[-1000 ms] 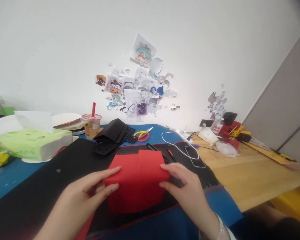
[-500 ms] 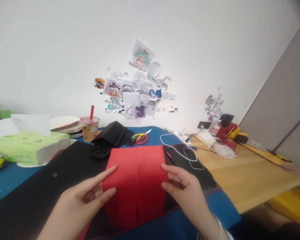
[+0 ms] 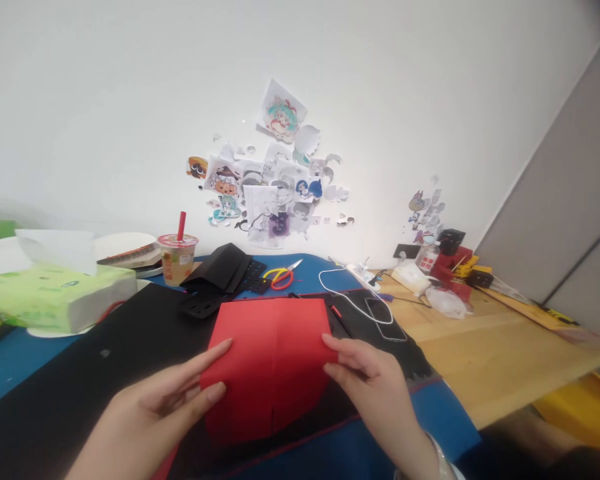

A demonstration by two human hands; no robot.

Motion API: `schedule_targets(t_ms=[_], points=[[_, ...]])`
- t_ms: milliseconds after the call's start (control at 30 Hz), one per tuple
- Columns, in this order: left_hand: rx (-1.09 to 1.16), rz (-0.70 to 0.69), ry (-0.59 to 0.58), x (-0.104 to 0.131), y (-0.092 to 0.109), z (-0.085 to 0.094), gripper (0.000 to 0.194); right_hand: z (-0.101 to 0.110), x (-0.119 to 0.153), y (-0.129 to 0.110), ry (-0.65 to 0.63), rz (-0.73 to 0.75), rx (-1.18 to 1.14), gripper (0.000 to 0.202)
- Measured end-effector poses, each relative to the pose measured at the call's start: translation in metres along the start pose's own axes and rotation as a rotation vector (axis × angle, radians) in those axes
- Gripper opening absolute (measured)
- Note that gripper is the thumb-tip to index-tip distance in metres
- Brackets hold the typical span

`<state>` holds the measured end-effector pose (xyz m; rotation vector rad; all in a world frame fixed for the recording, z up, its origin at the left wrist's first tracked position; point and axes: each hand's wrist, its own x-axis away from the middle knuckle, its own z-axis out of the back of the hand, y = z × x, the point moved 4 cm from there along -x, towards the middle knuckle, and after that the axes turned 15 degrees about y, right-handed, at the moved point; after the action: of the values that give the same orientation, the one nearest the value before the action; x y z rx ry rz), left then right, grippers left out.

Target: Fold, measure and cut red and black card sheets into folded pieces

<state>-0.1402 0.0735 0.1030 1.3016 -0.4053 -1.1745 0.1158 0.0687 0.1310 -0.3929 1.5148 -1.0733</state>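
Observation:
A folded red sheet [image 3: 270,360], with a crease or seam down its middle and a slit at the lower front, is held up between my two hands. My left hand [image 3: 170,400] grips its left edge, the index finger on top and the thumb on the front. At the opposite edge my right hand [image 3: 370,380] pinches the sheet with thumb and fingertips. Beneath it lies a black sheet [image 3: 130,360]. Behind it are scissors [image 3: 281,277] with yellow and red handles, a red-and-black pen [image 3: 339,316] and a folded black piece [image 3: 220,270].
On the left stand a green tissue pack [image 3: 55,293] and a drink cup [image 3: 178,260] with a red straw. To the right are a phone [image 3: 386,320], a white cable [image 3: 350,303] and a plastic bag [image 3: 447,301]. Paper drawings [image 3: 275,193] hang on the wall.
The red sheet has tilted, its lower front edge lifting a little so more of the black sheet shows below. Both hands keep their hold; the view has shifted slightly.

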Motion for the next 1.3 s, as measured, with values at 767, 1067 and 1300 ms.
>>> schedule_targets(t_ms=[767, 1067, 1300], points=[[0.343, -0.001, -0.134, 0.026, 0.012, 0.004, 0.048, 0.007, 0.002, 0.022, 0.043, -0.081, 0.05, 0.026], [-0.023, -0.64, 0.199, 0.027, 0.04, 0.019, 0.018, 0.011, 0.003, 0.014, 0.056, 0.015, 0.133, 0.022], [-0.205, -0.836, 0.231, 0.03, 0.045, 0.022, 0.018, 0.01, 0.002, 0.005, 0.037, 0.069, 0.154, 0.017]])
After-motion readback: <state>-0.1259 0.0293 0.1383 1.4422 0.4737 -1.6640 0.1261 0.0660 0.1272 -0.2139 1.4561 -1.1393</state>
